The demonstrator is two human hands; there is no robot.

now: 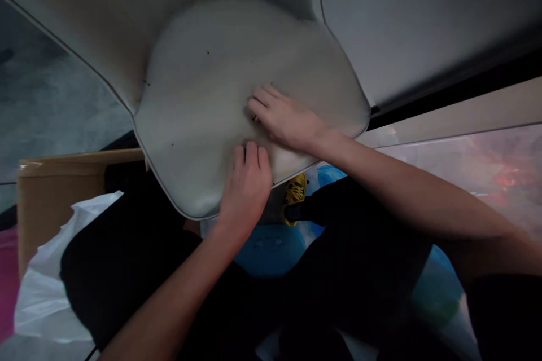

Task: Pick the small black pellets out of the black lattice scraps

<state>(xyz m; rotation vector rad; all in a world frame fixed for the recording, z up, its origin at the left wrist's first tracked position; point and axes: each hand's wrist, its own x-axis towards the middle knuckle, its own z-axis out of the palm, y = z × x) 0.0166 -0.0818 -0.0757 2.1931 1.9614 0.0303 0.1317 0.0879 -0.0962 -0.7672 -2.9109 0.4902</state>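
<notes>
A pale grey-beige padded chair seat [203, 101] with thin piping round its edge is in front of me, with small dark specks scattered on its surface. My left hand [249, 177] lies at the seat's front edge, its fingers curled and together, tips turned down out of sight. Just beyond it to the right, my right hand [283, 115] rests on the seat with bent fingers pressed together. A tiny dark bit shows by its fingertips. What either hand may pinch is hidden or too small to name.
Left of the chair stands an open cardboard box [59, 192] with white wrapping [46, 287] spilling by it. Below are my black-clad legs [351, 271], a yellow shoe [295, 192] and a blue plastic surface [271, 251]. A grey panel [423, 28] rises at the right.
</notes>
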